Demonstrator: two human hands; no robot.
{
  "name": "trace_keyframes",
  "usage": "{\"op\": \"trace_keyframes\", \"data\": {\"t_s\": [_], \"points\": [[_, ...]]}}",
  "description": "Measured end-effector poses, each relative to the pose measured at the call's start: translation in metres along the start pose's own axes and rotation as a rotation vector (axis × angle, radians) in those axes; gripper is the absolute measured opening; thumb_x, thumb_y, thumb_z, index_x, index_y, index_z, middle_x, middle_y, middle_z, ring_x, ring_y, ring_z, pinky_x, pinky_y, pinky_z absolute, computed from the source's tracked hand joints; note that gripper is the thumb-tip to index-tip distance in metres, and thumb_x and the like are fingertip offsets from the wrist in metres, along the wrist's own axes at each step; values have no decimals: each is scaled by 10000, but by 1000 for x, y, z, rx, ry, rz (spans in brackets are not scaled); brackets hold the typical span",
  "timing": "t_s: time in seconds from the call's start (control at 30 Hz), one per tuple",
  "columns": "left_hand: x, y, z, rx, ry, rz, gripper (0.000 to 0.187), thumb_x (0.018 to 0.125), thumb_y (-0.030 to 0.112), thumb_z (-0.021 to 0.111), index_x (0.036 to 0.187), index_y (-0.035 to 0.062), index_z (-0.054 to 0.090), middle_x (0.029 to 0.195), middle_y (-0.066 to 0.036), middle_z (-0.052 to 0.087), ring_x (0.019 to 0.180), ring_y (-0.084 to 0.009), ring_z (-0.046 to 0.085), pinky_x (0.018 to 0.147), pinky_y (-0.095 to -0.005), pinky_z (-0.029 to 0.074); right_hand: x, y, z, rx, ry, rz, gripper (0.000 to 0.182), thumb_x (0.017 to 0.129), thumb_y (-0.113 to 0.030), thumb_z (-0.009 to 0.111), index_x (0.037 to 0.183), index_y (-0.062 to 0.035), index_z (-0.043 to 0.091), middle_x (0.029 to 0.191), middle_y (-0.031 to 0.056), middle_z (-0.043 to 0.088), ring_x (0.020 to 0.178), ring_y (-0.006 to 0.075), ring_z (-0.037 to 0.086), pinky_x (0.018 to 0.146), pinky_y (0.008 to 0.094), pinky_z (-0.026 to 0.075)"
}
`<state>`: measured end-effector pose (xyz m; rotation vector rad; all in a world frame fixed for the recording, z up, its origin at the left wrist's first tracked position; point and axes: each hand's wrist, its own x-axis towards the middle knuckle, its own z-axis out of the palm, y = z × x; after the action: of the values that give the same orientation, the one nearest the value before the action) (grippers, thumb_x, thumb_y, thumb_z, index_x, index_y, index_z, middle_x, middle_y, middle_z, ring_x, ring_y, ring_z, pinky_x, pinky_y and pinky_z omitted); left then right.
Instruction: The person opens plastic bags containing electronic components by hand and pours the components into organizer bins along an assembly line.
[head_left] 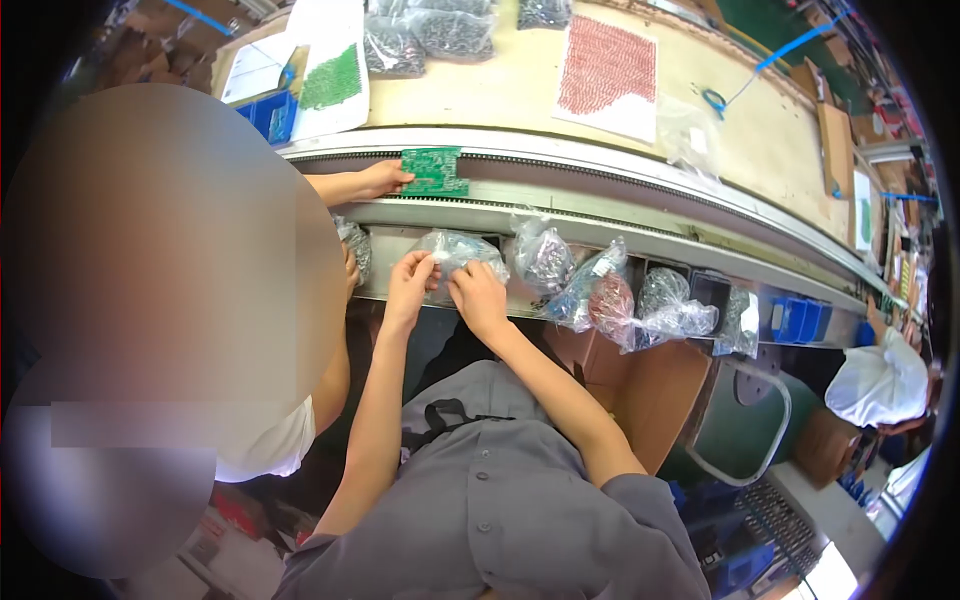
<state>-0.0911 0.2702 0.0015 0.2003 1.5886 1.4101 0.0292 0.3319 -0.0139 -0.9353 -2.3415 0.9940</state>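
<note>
Conveyor rail (pixel 620 170) is running 9 to 3 o'clock, carrying a green circuit board (pixel 433 171) steadied by a co-worker's hand (pixel 385 178). At 6 o'clock below it, left hand (pixel 410 280) & right hand (pixel 478 292) are both pinching a clear parts bag (pixel 455 252), fingers clamped on plastic, prob. to open it. More bags (pixel 600 290) are sitting at 3 o'clock w/in reach.

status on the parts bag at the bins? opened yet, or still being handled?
Done: clear bags of components sit along the bin row, and a green circuit board is on the conveyor track under a co-worker's hand. In hand: left hand and right hand both pinch one clear parts bag. Whether it is open cannot be told. Left: nothing from it has reached the board.
</note>
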Motion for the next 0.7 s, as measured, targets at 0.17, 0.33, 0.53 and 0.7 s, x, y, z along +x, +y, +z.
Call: {"op": "trace_keyframes", "data": {"t_s": [0.17, 0.33, 0.53, 0.7], "points": [[-21, -2, -8, 514, 65, 195, 128, 761, 101, 605, 841, 4, 579, 893, -59, 560, 638, -83, 515, 544, -217, 420, 12, 14, -5, 592, -282, 335, 130, 752, -130, 573, 730, -3, 560, 638, 85, 537, 566, 153, 494, 526, 269, 386], [-15, 1, 7, 391, -33, -8, 108, 772, 94, 579, 822, -2, 577, 764, -49, 576, 595, -72, 528, 495, -197, 425, 17, 31, -1, 854, -296, 291, 137, 767, -126, 568, 744, 9, 556, 618, 44, 525, 550, 71, 451, 502, 234, 365], [-19, -8, 8, 106, 8, -25, 101, 832, 88, 491, 772, 10, 516, 657, -13, 528, 505, -72, 496, 460, -191, 412, 21, 18, -20, 436, -484, 245, 286, 663, -274, 683, 707, -17, 567, 583, 100, 540, 533, 215, 519, 517, 319, 398], [-8, -27, 9, 257, 61, 134, 140, 857, 119, 456, 750, 32, 484, 630, -3, 492, 480, -59, 443, 440, -190, 379, 18, 14, -7, 311, -296, 211, 256, 661, -251, 664, 646, -31, 535, 585, 121, 552, 576, 278, 547, 520, 366, 397]]}}
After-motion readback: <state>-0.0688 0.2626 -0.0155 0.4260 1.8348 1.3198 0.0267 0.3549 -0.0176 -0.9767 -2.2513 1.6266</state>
